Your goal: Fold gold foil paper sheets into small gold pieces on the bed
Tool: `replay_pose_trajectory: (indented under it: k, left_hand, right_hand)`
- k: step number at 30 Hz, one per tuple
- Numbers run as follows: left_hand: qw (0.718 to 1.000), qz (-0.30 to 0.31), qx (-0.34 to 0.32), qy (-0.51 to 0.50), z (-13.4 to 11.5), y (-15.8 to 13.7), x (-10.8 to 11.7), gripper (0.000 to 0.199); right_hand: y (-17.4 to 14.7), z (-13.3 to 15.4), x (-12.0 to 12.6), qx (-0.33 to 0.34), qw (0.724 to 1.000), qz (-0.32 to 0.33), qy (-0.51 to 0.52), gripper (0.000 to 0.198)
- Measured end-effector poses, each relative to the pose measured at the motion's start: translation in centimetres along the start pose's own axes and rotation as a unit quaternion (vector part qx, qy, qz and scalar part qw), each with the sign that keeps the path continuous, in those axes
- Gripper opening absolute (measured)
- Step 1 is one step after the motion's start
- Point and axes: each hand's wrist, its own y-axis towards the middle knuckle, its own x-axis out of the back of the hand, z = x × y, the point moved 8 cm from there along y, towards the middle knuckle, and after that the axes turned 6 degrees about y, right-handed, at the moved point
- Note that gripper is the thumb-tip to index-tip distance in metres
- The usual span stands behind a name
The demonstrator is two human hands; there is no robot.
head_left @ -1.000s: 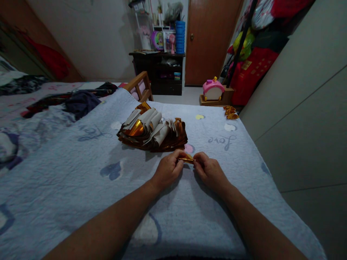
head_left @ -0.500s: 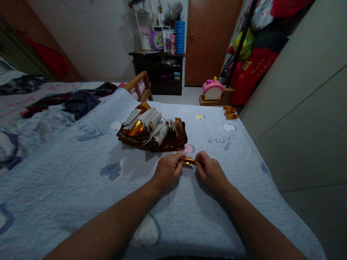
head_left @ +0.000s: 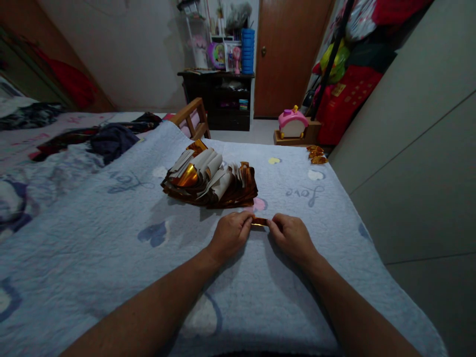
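Note:
A narrow folded strip of shiny gold foil paper (head_left: 260,222) stretches between my two hands, just above the bedspread. My left hand (head_left: 231,233) pinches its left end between thumb and fingers. At the right end, my right hand (head_left: 292,235) grips it the same way, its fingers curled. Beyond my left hand lies a thick, fanned pile of gold foil papers (head_left: 211,181), some with pale grey backs turned up. Several small folded gold pieces (head_left: 317,154) sit together at the far right corner of the bed.
A light blue bedspread (head_left: 111,277) with hearts and lettering covers the bed. Dark clothes (head_left: 113,143) lie to the left. Past the bed are a wooden chair (head_left: 191,119), a dark cabinet (head_left: 223,101) and a pink toy (head_left: 292,124). A pale wardrobe (head_left: 416,148) stands along the right.
The foil strip has tilted and looks thinner and darker. My right hand's fingers have rolled forward and down slightly over its end; the left hand has barely moved.

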Motion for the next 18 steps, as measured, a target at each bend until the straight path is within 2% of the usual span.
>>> replay_pose_trajectory:
  k: [10,18]
  left_hand:
    - [1.0,-0.002,-0.005,0.003,-0.14,0.04,-0.2,0.023]
    - [1.0,0.003,0.0,-0.009,-0.29,-0.02,-0.14,0.022]
  right_hand:
    - [-0.08,0.55,-0.58,0.012,0.999,0.016,-0.035,0.026]
    - [-0.17,0.66,-0.24,0.003,1.0,0.003,-0.007,0.023]
